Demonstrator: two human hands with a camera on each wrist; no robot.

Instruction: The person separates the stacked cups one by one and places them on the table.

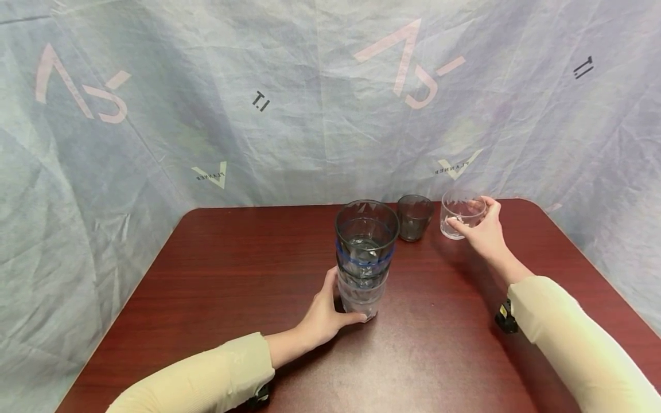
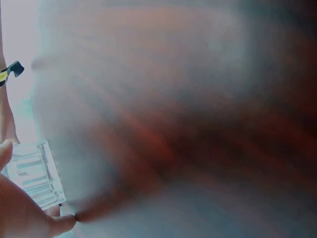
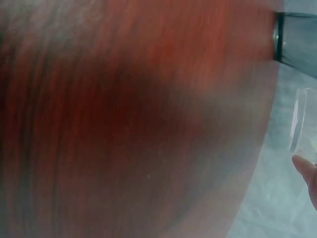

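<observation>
A tall upright stack of nested glasses [image 1: 365,252] stands near the middle of the table, smoky grey with blue bands above and clear below. My left hand [image 1: 321,318] grips it low down, thumb across the front near the base; the fingers behind are partly hidden. In the left wrist view, the clear ribbed bottom glass [image 2: 34,173] shows beside the thumb. At the back right, my right hand [image 1: 482,226] holds a short clear glass [image 1: 454,225] between thumb and fingers. Its base [image 3: 295,124] shows against the pale cloth in the right wrist view.
A smoky grey glass [image 1: 414,221] stands upright at the back, between the stack and the clear glass. The reddish-brown table [image 1: 232,264] meets a hanging printed cloth [image 1: 289,132] at its back edge. Both wrist views are largely blurred tabletop.
</observation>
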